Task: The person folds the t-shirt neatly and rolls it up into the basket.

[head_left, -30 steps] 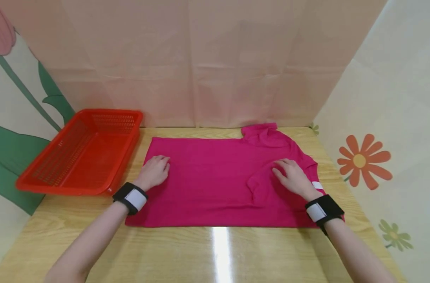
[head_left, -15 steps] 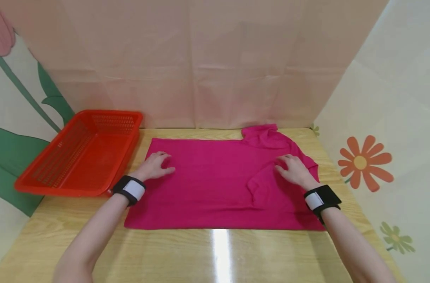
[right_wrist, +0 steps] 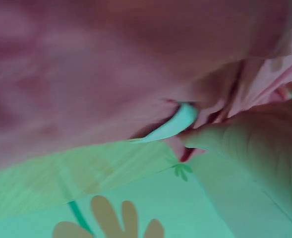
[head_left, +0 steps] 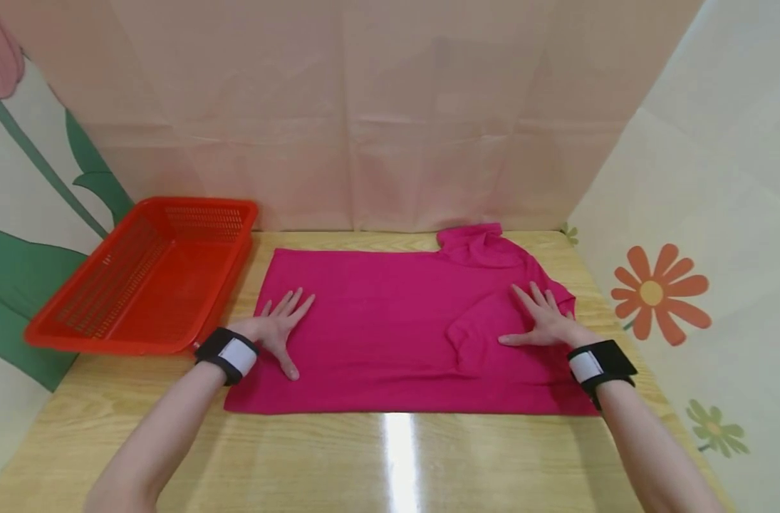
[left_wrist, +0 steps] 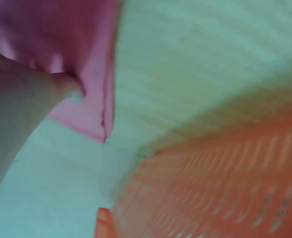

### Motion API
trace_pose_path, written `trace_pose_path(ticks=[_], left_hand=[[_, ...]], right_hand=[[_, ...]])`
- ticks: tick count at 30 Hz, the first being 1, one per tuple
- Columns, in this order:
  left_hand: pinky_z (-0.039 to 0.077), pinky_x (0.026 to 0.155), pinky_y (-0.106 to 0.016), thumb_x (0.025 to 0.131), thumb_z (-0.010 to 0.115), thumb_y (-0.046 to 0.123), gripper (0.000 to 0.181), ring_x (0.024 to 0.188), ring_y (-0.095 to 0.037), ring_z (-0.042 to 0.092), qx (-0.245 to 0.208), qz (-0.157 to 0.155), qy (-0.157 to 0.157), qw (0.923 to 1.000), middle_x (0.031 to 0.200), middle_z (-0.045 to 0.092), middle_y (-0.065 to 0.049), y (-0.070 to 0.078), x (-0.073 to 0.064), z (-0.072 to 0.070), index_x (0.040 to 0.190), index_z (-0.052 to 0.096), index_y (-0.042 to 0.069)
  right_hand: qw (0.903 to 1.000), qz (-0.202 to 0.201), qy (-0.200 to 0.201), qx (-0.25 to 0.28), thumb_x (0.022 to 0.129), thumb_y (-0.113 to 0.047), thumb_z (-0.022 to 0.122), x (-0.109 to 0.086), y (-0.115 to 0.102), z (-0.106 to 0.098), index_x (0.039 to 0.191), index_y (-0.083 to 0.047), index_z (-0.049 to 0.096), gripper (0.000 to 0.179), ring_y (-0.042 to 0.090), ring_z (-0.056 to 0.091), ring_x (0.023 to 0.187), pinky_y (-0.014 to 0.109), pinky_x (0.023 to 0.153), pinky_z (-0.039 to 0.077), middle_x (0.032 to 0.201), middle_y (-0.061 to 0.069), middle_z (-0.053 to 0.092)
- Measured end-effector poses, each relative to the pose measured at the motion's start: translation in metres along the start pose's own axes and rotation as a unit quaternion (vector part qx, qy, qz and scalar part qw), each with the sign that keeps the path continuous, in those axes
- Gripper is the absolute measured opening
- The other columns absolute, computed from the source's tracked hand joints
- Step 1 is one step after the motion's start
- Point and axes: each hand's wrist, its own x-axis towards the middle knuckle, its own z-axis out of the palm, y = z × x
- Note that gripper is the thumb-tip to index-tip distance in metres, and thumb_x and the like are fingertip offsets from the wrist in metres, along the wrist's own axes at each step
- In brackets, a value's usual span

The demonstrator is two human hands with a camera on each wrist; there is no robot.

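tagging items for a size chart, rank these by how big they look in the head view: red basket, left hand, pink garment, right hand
1. Pink garment
2. Red basket
3. Left hand and right hand, too alike to rank apart

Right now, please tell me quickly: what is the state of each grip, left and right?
Left grip: open, spread over the pink shirt, holding nothing.
Right grip: open, spread over the pink shirt too, holding nothing.

No legible text, label, brand, number or sign in the 3 views.
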Motion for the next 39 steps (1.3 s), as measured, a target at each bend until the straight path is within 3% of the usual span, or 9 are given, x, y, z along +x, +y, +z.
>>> trace_pose_path(ticks=[3,8,21,24,27,31,33,35,39], left_hand=[[-0.008,0.122,-0.066,0.064,0.092,0.048,0.145,0.154,-0.044,-0.016,0.012,-0.009,-0.003,0.9999,0.167,-0.018,-0.021,-0.001,-0.002,0.004,0.161,-0.009,0.01],[-0.007,0.122,-0.066,0.063,0.092,0.05,0.146,0.154,-0.043,-0.016,0.017,-0.023,-0.004,0.9996,0.167,-0.018,-0.02,-0.003,-0.005,0.008,0.161,-0.009,0.012],[-0.01,0.122,-0.066,0.06,0.093,0.05,0.146,0.154,-0.044,-0.014,0.024,-0.036,-0.006,0.999,0.167,-0.017,-0.02,0.005,-0.023,0.019,0.162,-0.005,0.013],[-0.01,0.121,-0.067,0.062,0.091,0.052,0.145,0.154,-0.045,-0.015,0.002,-0.026,-0.004,0.9996,0.167,-0.017,-0.02,0.005,-0.028,0.019,0.162,-0.006,0.013],[-0.009,0.12,-0.07,0.069,0.088,0.052,0.139,0.153,-0.047,-0.016,-0.035,-0.008,0.039,0.9986,0.167,-0.016,-0.022,0.004,-0.028,0.01,0.161,-0.006,0.01],[-0.001,0.12,-0.071,0.088,0.074,0.043,0.106,0.152,-0.052,-0.006,-0.045,-0.005,0.171,0.9843,0.166,0.001,-0.03,0.004,-0.012,-0.015,0.16,0.007,0.002],[0.007,0.122,-0.068,0.097,0.062,0.034,0.083,0.151,-0.054,0.006,-0.03,-0.032,0.233,0.9716,0.163,0.015,-0.033,0.002,0.002,-0.028,0.159,0.017,0.0],[0.015,0.122,-0.065,0.103,0.05,0.027,0.065,0.148,-0.054,0.018,-0.021,-0.071,0.273,0.9592,0.158,0.027,-0.033,-0.001,0.017,-0.038,0.156,0.025,0.0],[0.03,0.117,-0.062,0.104,0.037,0.018,0.052,0.142,-0.051,0.033,-0.023,-0.151,0.296,0.943,0.152,0.04,-0.03,-0.011,0.038,-0.048,0.153,0.034,0.002]], right_hand=[[0.9998,0.012,-0.017,0.003,0.073,-0.067,0.078,-0.002,0.008,0.003,0.162,-0.014,-0.002,0.13,0.064,-0.013,0.145,0.089,0.101,-0.005,0.162,0.034,-0.012],[0.9992,0.024,-0.03,-0.008,0.072,-0.07,0.075,-0.005,0.015,0.008,0.161,-0.013,-0.003,0.131,0.062,-0.013,0.145,0.089,0.101,-0.002,0.162,0.036,-0.011],[0.9992,0.014,-0.038,-0.002,0.07,-0.068,0.078,-0.024,0.004,0.01,0.16,-0.011,-0.006,0.136,0.063,-0.014,0.144,0.089,0.1,-0.004,0.16,0.038,-0.012],[0.9991,0.009,-0.04,0.001,0.071,-0.066,0.079,-0.031,0.002,0.006,0.161,-0.011,-0.004,0.134,0.065,-0.012,0.142,0.089,0.1,-0.004,0.159,0.04,-0.007],[0.9999,-0.004,-0.016,-0.002,0.076,-0.063,0.077,-0.03,0.001,-0.009,0.16,-0.007,0.01,0.121,0.068,-0.001,0.14,0.088,0.099,0.0,0.157,0.041,0.01],[0.9971,-0.026,0.072,-0.005,0.092,-0.049,0.067,-0.004,0.004,-0.04,0.149,0.004,0.036,0.084,0.063,0.031,0.134,0.081,0.105,0.02,0.146,0.039,0.04],[0.9933,-0.035,0.11,-0.002,0.099,-0.04,0.061,0.015,0.007,-0.052,0.143,0.008,0.045,0.067,0.058,0.044,0.128,0.073,0.106,0.032,0.139,0.038,0.049],[0.9901,-0.04,0.134,0.005,0.102,-0.03,0.056,0.033,0.01,-0.06,0.137,0.011,0.051,0.054,0.055,0.051,0.122,0.066,0.104,0.041,0.133,0.038,0.054],[0.9895,-0.024,0.142,-0.015,0.103,-0.022,0.048,0.059,0.017,-0.064,0.132,0.014,0.054,0.046,0.055,0.054,0.118,0.064,0.103,0.042,0.128,0.039,0.057]])
